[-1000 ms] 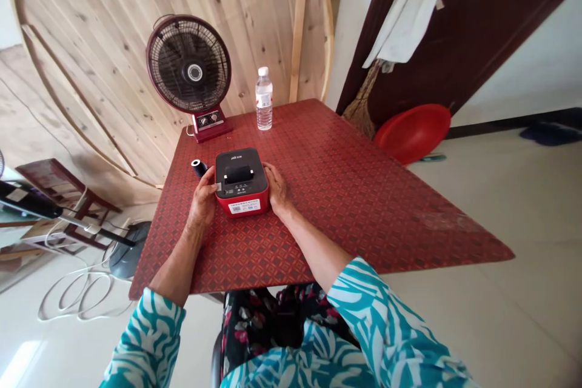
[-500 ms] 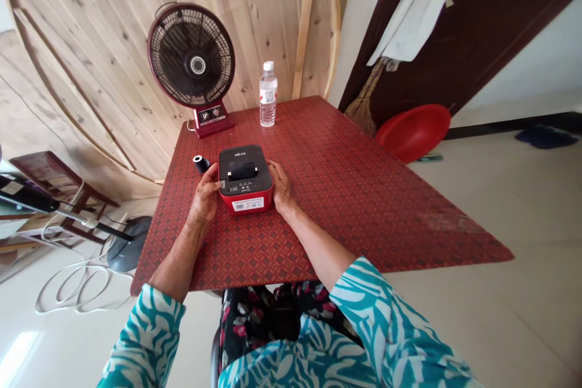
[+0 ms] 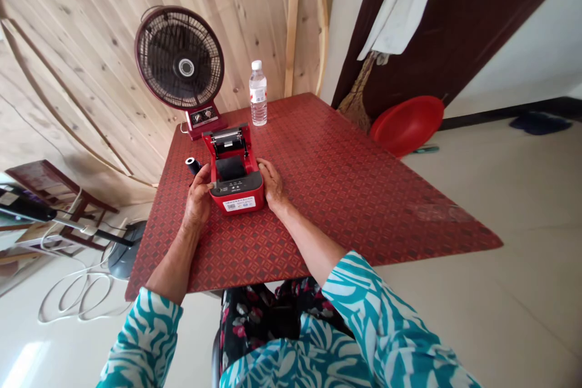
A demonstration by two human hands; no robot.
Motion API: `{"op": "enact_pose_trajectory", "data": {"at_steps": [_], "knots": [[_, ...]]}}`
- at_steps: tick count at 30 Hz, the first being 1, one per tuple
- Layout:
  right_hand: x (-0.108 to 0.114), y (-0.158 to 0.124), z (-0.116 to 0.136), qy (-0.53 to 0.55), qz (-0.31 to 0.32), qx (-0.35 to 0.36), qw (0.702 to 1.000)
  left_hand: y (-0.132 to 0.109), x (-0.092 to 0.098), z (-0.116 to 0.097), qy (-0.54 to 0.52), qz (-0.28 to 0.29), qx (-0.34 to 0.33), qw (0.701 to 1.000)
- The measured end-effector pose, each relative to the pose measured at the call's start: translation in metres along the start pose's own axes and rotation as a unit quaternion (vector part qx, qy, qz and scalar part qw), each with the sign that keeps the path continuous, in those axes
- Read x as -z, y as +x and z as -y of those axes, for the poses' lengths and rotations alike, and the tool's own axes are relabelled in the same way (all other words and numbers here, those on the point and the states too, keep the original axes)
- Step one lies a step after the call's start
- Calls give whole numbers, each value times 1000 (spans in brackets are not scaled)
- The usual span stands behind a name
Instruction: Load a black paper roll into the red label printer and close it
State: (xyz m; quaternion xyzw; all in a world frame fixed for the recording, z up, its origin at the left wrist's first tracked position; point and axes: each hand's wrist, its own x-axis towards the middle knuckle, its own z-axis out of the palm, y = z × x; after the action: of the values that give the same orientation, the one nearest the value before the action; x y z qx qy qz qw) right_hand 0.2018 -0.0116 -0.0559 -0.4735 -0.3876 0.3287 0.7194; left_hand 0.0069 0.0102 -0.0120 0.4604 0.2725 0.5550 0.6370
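The backdrop is filled by a round panel of pale, knotted boards [image 3: 245, 12], and at the right a dark door [image 3: 477, 18] is seen. In front of the panel a table [image 3: 345, 194] is covered in a red and black diamond pattern. On the floor to the left, a wooden chair [image 3: 59, 188] is placed near loops of pale cord [image 3: 97, 309]. At the back left corner of the table a maroon fan [image 3: 182, 60] is set, its round guard turned forward. Beside the table, on the right, a red basin [image 3: 411, 127] is propped below a white cloth [image 3: 404, 6] that is hung by the door, with a straw broom [image 3: 357, 103] partly covered by it.

On the left part of the table, in front of the fan, a red printer [image 3: 237, 201] is held between two hands. Its lid [image 3: 228, 136] is raised and tipped back, and a dark roll [image 3: 230, 167] is exposed inside. Behind it, a clear bottle [image 3: 259, 97] is stood upright with its white cap on.

The left hand [image 3: 199, 197] is half curled, its fingers laid along the printer's left side and its thumb placed at the front corner. The right hand [image 3: 271, 185] is loosely cupped against the opposite side, with the fingers stretched forward. Just beyond the left fingertips a small black cylinder [image 3: 195, 168] is laid, its pale ringed end shown. On the printer's front a white label [image 3: 239, 204] is stuck; its print is too small to be read.
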Motion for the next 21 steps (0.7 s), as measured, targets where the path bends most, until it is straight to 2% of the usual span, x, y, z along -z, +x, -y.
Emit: {"op": "enact_pose_trajectory", "data": {"at_steps": [9,14,16,17,19,21], "knots": [[-5,4,0,2,-8,3,1000,-3,-2,-10,59,5,10,998],[-7,5,1,-5,-7,9,1000,0,-15,-32,196,-47,-109,973],[-8,5,1,-1,-8,16,1000,12,-22,-43,242,-21,-125,962],[-8,5,1,1,-9,18,1000,20,-26,-47,261,12,-114,958],[-9,6,2,0,-13,15,1000,38,-31,-53,297,81,-68,949],[-10,6,2,-7,-18,9,1000,56,-35,-56,334,124,-32,934]]}}
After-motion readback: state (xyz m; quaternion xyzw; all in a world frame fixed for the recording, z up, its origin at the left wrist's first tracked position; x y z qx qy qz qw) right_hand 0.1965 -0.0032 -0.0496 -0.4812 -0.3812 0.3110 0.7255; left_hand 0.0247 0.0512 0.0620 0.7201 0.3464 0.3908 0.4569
